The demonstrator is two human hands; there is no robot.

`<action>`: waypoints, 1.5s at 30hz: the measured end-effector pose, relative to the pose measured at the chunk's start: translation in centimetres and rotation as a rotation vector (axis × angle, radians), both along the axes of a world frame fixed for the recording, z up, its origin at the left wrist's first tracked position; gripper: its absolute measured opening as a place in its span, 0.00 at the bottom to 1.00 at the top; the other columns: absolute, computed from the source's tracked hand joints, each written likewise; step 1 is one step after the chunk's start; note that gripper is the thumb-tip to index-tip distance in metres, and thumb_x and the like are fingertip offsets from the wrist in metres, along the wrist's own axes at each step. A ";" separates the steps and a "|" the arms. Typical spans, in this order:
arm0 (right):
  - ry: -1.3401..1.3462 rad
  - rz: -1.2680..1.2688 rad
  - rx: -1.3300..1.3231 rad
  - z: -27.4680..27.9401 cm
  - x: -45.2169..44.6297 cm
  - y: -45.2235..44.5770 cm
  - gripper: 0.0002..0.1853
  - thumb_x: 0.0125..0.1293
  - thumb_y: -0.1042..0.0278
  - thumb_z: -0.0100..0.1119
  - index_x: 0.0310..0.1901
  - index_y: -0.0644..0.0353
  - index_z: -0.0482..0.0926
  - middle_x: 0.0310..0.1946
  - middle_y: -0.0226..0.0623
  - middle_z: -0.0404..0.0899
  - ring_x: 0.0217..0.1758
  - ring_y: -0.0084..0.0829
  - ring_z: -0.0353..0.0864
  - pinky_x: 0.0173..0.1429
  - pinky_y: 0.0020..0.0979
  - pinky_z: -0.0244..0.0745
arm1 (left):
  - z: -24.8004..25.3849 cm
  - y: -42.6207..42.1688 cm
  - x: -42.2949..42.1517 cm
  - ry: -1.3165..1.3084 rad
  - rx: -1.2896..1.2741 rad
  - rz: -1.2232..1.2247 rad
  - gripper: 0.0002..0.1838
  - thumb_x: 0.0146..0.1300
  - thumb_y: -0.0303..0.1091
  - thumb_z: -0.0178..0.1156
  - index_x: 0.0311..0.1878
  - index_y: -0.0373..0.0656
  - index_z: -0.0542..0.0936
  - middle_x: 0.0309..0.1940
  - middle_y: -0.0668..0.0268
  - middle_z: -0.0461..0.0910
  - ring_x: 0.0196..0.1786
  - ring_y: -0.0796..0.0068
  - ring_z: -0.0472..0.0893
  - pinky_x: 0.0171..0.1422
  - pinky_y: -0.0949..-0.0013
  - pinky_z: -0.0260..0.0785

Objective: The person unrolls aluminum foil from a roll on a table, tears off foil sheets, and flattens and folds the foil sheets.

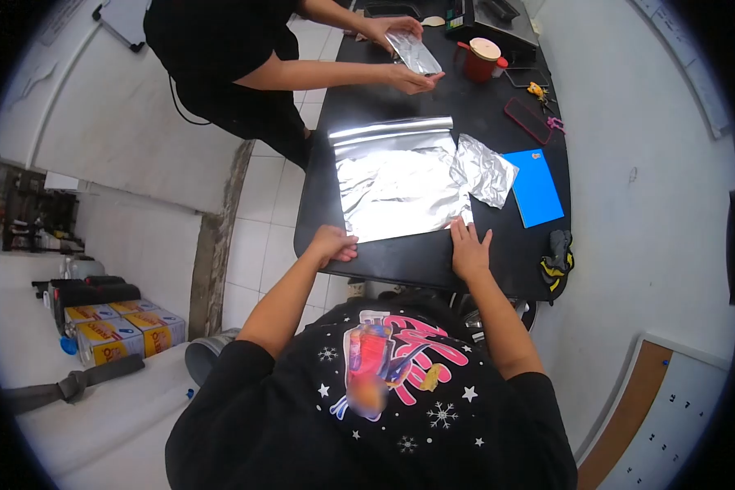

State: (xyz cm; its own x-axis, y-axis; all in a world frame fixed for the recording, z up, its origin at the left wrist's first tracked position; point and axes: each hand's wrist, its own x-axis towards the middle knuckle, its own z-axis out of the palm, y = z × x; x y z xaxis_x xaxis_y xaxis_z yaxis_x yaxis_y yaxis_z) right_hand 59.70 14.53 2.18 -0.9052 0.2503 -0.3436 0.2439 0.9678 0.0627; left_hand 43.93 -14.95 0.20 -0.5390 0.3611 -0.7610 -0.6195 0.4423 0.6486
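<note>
The person (302, 445) wore a black, short-sleeved cloth T-shirt (245, 433) — its front printed with curving pink lettering (407, 394), a partly blurred multicoloured graphic (369, 353) — and scattered white snowflakes (443, 415) and stars (469, 394).

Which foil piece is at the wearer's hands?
The large spread sheet, left hand and right hand at its near corners; the crumpled piece lies beside it; a co-worker holds the silvery packet.

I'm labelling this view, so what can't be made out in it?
All in the head view:
Tabletop under the foil sheet: covered by the foil.
Whether the left hand pinches the foil: curled fingers hide it.
Head of the co-worker: beyond the top edge.
Marks on the whiteboard: too small to read.
Shirt print: one patch blurred.
</note>
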 end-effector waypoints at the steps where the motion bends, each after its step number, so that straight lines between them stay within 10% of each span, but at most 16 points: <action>1: -0.003 0.001 0.001 0.0 0.0 0.0 0.28 0.67 0.68 0.40 0.70 0.55 0.55 0.73 0.31 0.52 0.75 0.37 0.52 0.71 0.64 0.41 | -0.3 -0.1 0.0 0.006 -0.007 0.000 0.10 0.59 0.31 0.64 0.34 0.33 0.77 0.31 0.55 0.82 0.27 0.68 0.84 0.27 0.71 0.78; 5: 0.023 0.012 0.010 -0.5 0.3 0.1 0.27 0.67 0.68 0.40 0.69 0.56 0.57 0.73 0.31 0.52 0.74 0.38 0.53 0.71 0.64 0.42 | 0.2 0.2 0.2 0.091 -0.105 -0.008 0.08 0.58 0.29 0.64 0.35 0.34 0.77 0.29 0.57 0.81 0.28 0.65 0.83 0.30 0.68 0.78; 8: 0.014 -0.008 -0.008 -0.2 0.1 0.1 0.27 0.67 0.68 0.40 0.69 0.56 0.58 0.73 0.32 0.52 0.74 0.40 0.53 0.70 0.64 0.43 | 3.0 0.4 1.6 0.789 -0.510 -0.092 0.07 0.57 0.27 0.60 0.37 0.34 0.78 0.34 0.54 0.81 0.36 0.57 0.82 0.42 0.62 0.77; 11: 0.028 -0.033 0.005 0.0 0.1 -0.6 0.27 0.67 0.67 0.40 0.68 0.56 0.59 0.72 0.34 0.53 0.74 0.42 0.53 0.70 0.63 0.43 | 3.1 1.9 3.0 1.388 -0.259 -0.392 0.10 0.56 0.29 0.57 0.40 0.37 0.78 0.41 0.52 0.80 0.48 0.52 0.78 0.55 0.59 0.69; 17: 0.187 0.201 -0.072 0.1 -1.1 -5.7 0.27 0.64 0.66 0.43 0.67 0.58 0.62 0.71 0.37 0.56 0.74 0.39 0.54 0.70 0.60 0.46 | 0.3 5.3 7.0 1.282 -0.198 -0.930 0.28 0.61 0.40 0.57 0.64 0.42 0.67 0.67 0.58 0.62 0.69 0.53 0.59 0.70 0.49 0.53; 25: 0.203 0.186 -0.358 -1.8 -0.4 -4.7 0.27 0.63 0.69 0.42 0.66 0.58 0.64 0.69 0.36 0.61 0.73 0.37 0.57 0.73 0.51 0.45 | 1.7 5.2 6.8 1.257 -0.216 -1.034 0.31 0.59 0.43 0.58 0.64 0.41 0.67 0.68 0.56 0.61 0.70 0.52 0.59 0.71 0.50 0.52; 35: 0.122 -0.165 -0.060 0.4 1.6 2.8 0.26 0.64 0.69 0.40 0.66 0.55 0.64 0.70 0.31 0.59 0.74 0.42 0.54 0.73 0.60 0.37 | 2.6 5.2 6.3 1.209 -0.145 -1.021 0.30 0.57 0.40 0.60 0.62 0.40 0.68 0.67 0.57 0.61 0.70 0.53 0.60 0.72 0.56 0.54; 45: 0.344 -0.090 -0.150 0.1 1.2 1.0 0.30 0.56 0.68 0.55 0.64 0.58 0.67 0.70 0.39 0.58 0.74 0.43 0.51 0.70 0.63 0.42 | 4.1 3.4 4.1 1.305 -0.344 -0.928 0.29 0.57 0.34 0.59 0.64 0.48 0.67 0.67 0.60 0.63 0.70 0.56 0.59 0.71 0.41 0.45</action>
